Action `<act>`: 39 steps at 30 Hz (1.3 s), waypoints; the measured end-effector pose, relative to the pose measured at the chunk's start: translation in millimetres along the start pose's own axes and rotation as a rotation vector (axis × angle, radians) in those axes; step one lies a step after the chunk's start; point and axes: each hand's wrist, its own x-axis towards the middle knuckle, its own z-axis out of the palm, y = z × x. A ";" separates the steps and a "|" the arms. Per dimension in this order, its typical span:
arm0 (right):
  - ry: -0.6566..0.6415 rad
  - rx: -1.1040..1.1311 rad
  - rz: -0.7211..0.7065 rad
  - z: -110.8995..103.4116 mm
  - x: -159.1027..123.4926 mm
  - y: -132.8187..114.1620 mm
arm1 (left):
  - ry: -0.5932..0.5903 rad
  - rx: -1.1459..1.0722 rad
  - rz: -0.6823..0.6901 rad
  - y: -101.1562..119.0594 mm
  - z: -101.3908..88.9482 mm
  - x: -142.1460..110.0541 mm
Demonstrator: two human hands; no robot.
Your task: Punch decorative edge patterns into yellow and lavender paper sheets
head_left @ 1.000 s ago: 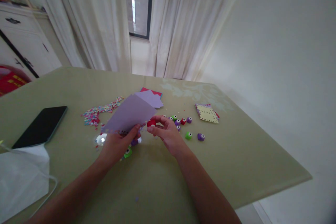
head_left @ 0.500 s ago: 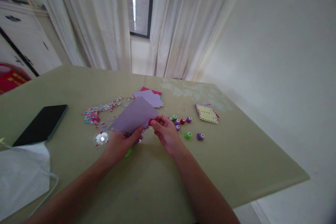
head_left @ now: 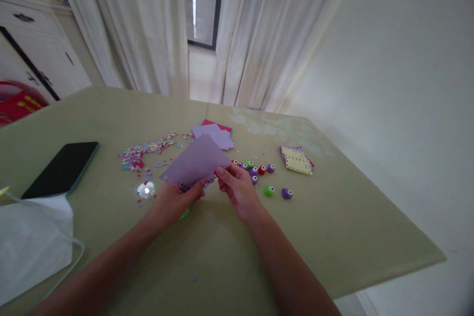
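Observation:
My left hand pinches a sheet of purple paper by its near edge, thumb on top. Punched holes run along that edge. At the paper's right corner, my right hand is closed on a small red craft punch, mostly hidden by its fingers. Just beyond that hand sits a cluster of eye-faced punches in red, purple and green. Apart from them are a green punch and a purple punch. Part of another green piece shows beneath my left hand.
Colourful paper confetti lies left, near a shiny silver disc. A phone and a white mask-like item with a cord are farther left. Stacked purple paper lies behind; hole-edged yellow paper lies right.
My right hand has brought the red punch up to the paper's edge, and its fingers now cover most of it. The paper has shifted slightly right in view.

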 end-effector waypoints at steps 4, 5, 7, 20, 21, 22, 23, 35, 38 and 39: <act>-0.017 -0.009 -0.013 -0.8 0.9 2.7 | -0.028 0.020 0.004 -8.7 -0.3 1.5; -0.019 -0.010 -0.014 -1.2 1.2 3.3 | -0.035 0.024 0.006 -10.7 -0.5 1.9; -0.019 -0.017 -0.016 -1.8 1.5 4.2 | -0.052 0.022 0.009 -12.3 -0.6 2.5; 0.007 -0.018 0.022 -1.0 1.0 2.6 | -0.058 0.024 0.029 -7.6 0.2 2.3; 0.007 -0.021 0.025 -1.3 1.1 3.1 | -0.058 0.030 0.035 -8.3 0.2 2.4; 0.008 -0.023 0.027 -1.4 1.2 3.6 | -0.058 0.035 0.039 -8.6 0.2 2.4; 0.008 -0.024 0.028 -1.5 1.1 3.8 | -0.054 0.036 0.042 -8.6 0.2 2.4; 0.024 0.011 0.050 2.2 -0.4 3.7 | -0.068 0.047 0.020 -10.6 0.0 1.8; 0.043 0.003 0.046 3.0 -0.7 4.0 | -0.069 0.055 0.022 -9.6 0.7 1.6; 0.039 0.002 0.043 3.2 -0.8 4.0 | -0.068 0.050 0.023 -9.5 1.1 1.6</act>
